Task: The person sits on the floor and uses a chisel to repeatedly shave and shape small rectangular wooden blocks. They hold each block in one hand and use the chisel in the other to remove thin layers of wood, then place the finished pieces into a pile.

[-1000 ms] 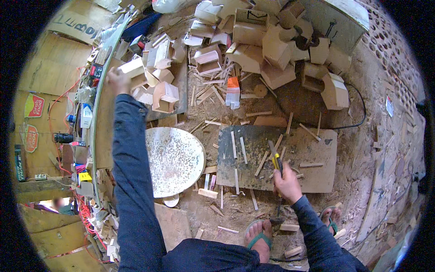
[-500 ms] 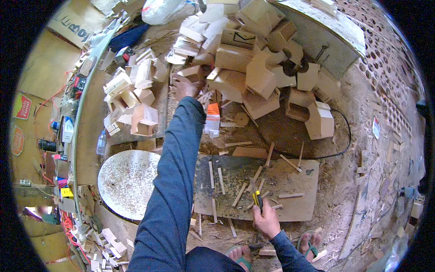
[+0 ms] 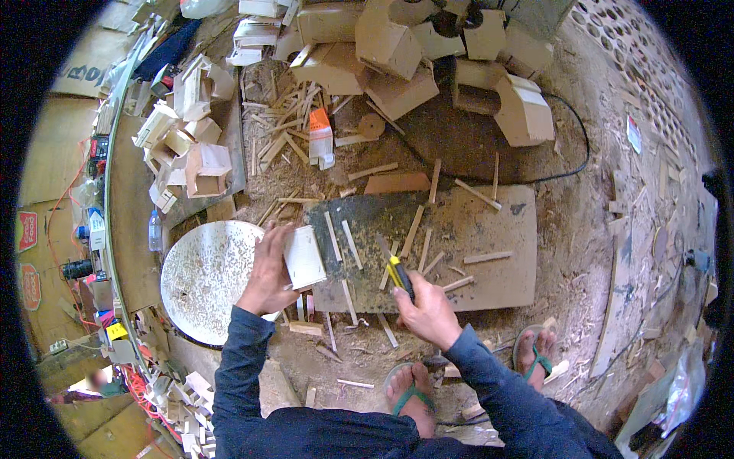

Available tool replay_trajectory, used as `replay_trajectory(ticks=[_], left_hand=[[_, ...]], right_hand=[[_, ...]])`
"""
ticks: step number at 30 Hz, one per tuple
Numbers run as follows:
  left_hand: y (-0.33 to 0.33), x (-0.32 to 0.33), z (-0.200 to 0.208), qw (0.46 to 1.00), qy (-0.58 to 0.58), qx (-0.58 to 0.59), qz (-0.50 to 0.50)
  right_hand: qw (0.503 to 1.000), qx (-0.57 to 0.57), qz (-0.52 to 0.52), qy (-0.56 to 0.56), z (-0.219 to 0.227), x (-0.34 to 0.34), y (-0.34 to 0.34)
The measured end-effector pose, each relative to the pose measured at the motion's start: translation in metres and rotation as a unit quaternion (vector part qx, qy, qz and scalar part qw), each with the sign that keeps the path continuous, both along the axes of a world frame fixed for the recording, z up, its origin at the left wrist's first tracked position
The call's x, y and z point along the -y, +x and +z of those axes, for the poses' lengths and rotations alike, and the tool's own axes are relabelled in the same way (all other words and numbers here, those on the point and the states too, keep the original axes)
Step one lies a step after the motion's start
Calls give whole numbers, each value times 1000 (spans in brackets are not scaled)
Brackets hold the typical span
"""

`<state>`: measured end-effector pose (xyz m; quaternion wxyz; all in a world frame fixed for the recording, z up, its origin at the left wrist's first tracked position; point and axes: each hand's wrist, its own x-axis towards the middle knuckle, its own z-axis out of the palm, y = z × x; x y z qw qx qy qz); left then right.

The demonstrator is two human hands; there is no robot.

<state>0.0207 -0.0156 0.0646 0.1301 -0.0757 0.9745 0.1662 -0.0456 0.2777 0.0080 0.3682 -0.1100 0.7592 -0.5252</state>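
Observation:
My left hand (image 3: 267, 269) is closed around the side of a small wooden box (image 3: 304, 256) with a pale face, held up over the left end of a flat board (image 3: 501, 229). My right hand (image 3: 431, 315) grips a yellow and black utility knife (image 3: 400, 277), its blade pointing up and left. A short gap separates the knife from the box. Beneath both hands, thin wood strips (image 3: 414, 231) lie scattered on the board. Left of the box is a round white stool top (image 3: 200, 287) speckled with wood chips.
Wooden boxes (image 3: 386, 42) are heaped at the far middle, with more pale ones (image 3: 206, 168) at the left. An orange and white packet (image 3: 320, 138) lies beside a pile of strips (image 3: 284, 122). A black cable (image 3: 577, 126) loops at right. Both my sandalled feet (image 3: 413, 394) stand near the board.
My left hand has come back from the far box heap toward me, now holding a small wooden box. My right hand still holds the knife and has shifted a little left. The view has tilted nearer.

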Motion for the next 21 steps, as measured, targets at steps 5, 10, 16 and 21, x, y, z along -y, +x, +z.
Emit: replay_trajectory(ticks=[5, 10, 16, 21], left_hand=[[-1, -10, -2, 999, 24, -45, -8], [4, -23, -14, 995, 70, -75, -7], [3, -26, -24, 990, 102, -95, 12], [-3, -17, -37, 991, 51, -121, -40]], right_hand=[[999, -5, 38, 5, 8, 40, 17], [997, -40, 63, 16, 3, 71, 21], [995, -39, 92, 2, 0, 78, 11], [991, -33, 129, 12, 9, 89, -4]])
